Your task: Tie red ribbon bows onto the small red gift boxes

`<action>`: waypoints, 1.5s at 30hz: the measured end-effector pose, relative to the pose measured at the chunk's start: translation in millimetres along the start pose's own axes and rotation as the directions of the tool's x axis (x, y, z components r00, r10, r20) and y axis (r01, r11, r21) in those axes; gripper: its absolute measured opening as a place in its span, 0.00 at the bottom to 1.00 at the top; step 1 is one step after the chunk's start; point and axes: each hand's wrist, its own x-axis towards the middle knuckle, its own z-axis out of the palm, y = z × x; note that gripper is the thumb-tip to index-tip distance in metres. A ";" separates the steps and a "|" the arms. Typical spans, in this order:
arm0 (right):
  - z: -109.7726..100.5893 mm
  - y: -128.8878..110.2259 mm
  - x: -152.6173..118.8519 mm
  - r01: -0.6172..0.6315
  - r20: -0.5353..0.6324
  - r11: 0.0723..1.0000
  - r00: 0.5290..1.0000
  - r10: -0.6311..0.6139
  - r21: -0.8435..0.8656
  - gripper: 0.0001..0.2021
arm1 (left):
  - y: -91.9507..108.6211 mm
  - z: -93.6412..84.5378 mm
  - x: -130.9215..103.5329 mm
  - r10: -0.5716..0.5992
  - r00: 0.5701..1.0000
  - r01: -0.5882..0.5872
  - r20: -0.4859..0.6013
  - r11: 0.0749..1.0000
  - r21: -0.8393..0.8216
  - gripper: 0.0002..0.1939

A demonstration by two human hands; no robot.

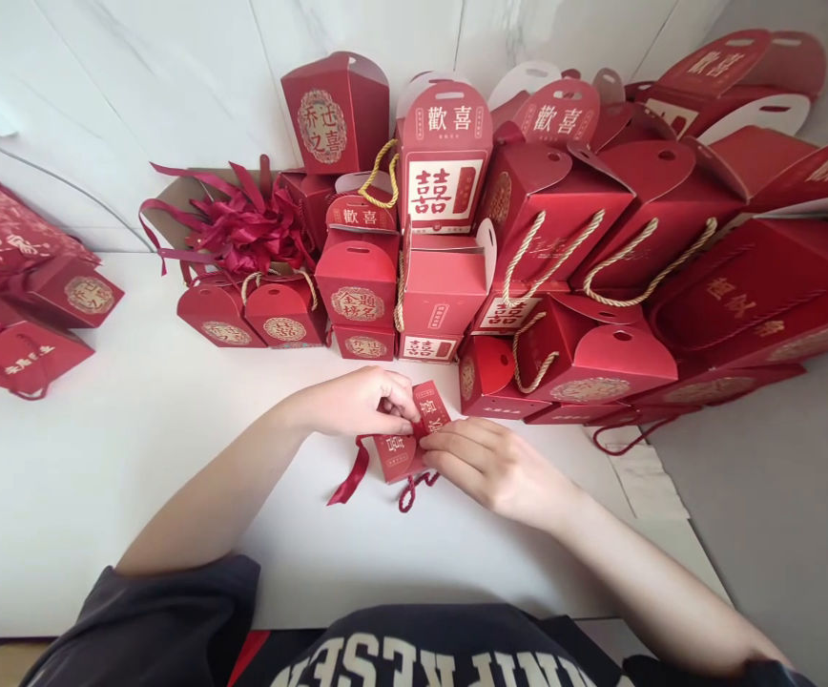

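A small red gift box point(403, 466) with pale printed characters stands on the white table in front of me, between my hands. A dark red ribbon point(352, 480) crosses its top, one tail hanging off to the left. Below the box shows a twisted red cord point(408, 496). My left hand point(367, 401) pinches the ribbon at the box's top, fingers curled. From the other side, my right hand point(482, 463) presses its fingertips together on the ribbon near the middle. The knot or crossing itself is mostly covered by my fingers.
Stacked red gift boxes point(358, 277) line the wall, several with gold rope handles. A heap of loose red ribbons point(253, 224) fills an open carton behind small boxes. More ribboned boxes point(28, 348) sit at the far left. The white table's point(171, 429) right edge meets a grey surface.
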 end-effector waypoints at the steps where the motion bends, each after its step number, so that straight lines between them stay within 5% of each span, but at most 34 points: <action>1: 1.2 -0.3 -0.7 -0.007 0.004 1.000 1.000 0.007 0.007 0.14 | 0.6 0.7 -0.4 -0.007 1.000 0.007 0.002 1.000 0.008 0.06; 5: 5.9 -0.2 -4.7 -0.033 -0.015 0.996 0.999 0.034 0.085 0.10 | -0.8 5.8 -0.4 -0.035 0.998 0.036 -0.059 0.999 0.024 0.05; 9: 6.2 8.9 -3.6 -0.162 -0.060 0.909 0.978 0.199 0.385 0.04 | 2.1 12.6 -0.2 -0.001 0.992 0.011 -0.129 0.997 0.083 0.03; 14: 9.9 30.7 7.8 -0.311 -0.004 0.793 0.930 0.368 0.524 0.08 | 15.8 26.1 -6.5 0.102 0.960 0.013 -0.260 0.913 0.407 0.06; 18: 17.8 39.2 12.1 -0.310 0.013 0.792 0.934 0.357 0.526 0.07 | 4.2 38.9 -12.0 0.374 0.834 0.018 -0.406 0.716 0.697 0.08; 22: 22.4 41.7 11.4 -0.337 0.050 0.756 0.925 0.376 0.561 0.08 | -21.5 44.9 -10.4 0.568 0.699 -0.027 -0.433 0.627 0.779 0.06; 28: 21.7 45.5 13.0 -0.370 0.105 0.718 0.917 0.385 0.590 0.06 | -34.8 45.9 -4.4 0.646 0.624 -0.098 -0.439 0.622 0.777 0.05; 35: 19.9 35.5 14.3 -0.381 0.029 0.738 0.897 0.441 0.557 0.05 | -36.4 44.7 -4.3 0.771 0.513 -0.173 -0.377 0.523 0.834 0.05; 40: 15.7 36.3 16.1 -0.347 0.086 0.697 0.921 0.381 0.628 0.12 | -34.3 42.2 -4.4 0.773 0.523 -0.171 -0.359 0.508 0.844 0.04; 45: 8.1 44.2 20.9 -0.365 0.019 0.761 0.907 0.422 0.536 0.13 | -30.8 40.6 -5.0 0.783 0.519 -0.122 -0.342 0.464 0.878 0.08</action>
